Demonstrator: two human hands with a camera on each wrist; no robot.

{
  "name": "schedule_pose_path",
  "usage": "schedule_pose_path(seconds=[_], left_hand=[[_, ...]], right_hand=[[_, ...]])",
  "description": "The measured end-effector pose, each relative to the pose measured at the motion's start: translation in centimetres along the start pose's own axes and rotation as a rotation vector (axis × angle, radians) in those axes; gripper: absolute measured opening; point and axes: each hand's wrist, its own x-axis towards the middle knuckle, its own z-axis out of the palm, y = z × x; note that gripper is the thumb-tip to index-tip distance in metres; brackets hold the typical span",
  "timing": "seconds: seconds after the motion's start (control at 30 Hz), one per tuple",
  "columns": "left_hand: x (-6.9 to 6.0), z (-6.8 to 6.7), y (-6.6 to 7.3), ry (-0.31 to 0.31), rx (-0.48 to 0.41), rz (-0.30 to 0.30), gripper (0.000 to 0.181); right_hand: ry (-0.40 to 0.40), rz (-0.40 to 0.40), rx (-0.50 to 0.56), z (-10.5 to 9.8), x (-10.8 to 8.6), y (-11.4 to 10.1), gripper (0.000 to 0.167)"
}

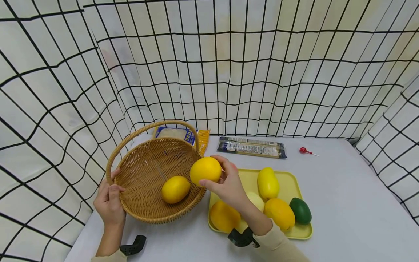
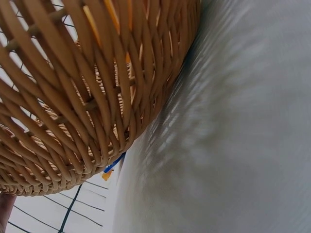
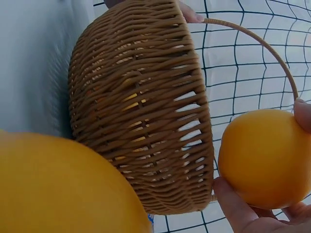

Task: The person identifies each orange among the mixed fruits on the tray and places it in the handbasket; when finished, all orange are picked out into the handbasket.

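Beige sleeves [image 1: 278,245], two of them, end at black wrist mounts [image 1: 241,237] and two bare hands, set apart from each other and each clasping something. Of these, the left hand [image 1: 109,202] grips the basket [image 1: 144,174] at its left rim, thumb bent over the edge beside the foot of the handle. Curved fingers and thumb of the right hand [image 1: 230,185] hold one smooth, rounded yellow fruit [image 1: 205,171] right by the basket's right rim. Closely woven brown wicker forms the bowl, which leans with its mouth toward the person under a single arched handle; one glossy oval yellow fruit, the inner fruit [image 1: 175,189], lies inside. To the right, a flat yellow tray [image 1: 294,182] with rounded corners carries five clearly visible pieces: two fat orange fruits [image 1: 279,214] toward the front, one dark green oval [image 1: 300,211], one pale round piece [image 1: 255,201] and one long yellow fruit [image 1: 268,183]. Something pinkish [image 1: 234,167] peeks out behind the right hand, perhaps another fruit, though mostly hidden. Farther back on the smooth white desk [image 1: 343,203] lie three packets [image 1: 252,147], shiny and printed, and one red lollipop [image 1: 303,150]. Behind everything, black netting [image 1: 245,83] hangs in a grid before whitish sheeting.
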Motion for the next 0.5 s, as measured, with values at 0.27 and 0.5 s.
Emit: schedule_pose_path(seconds=[0.27, 0.5], left_hand=[[-0.2, -0.7, -2.3, 0.004, 0.020, 0.005, 0.040], [-0.4, -1.2, -3.7, 0.005, 0.009, 0.006, 0.037]], right_hand=[[-0.012, 0.019, -0.146, 1.2, 0.1, 0.5, 0.078], [-0.110, -0.051, -0.193, 2.6, 0.0, 0.0, 0.074]])
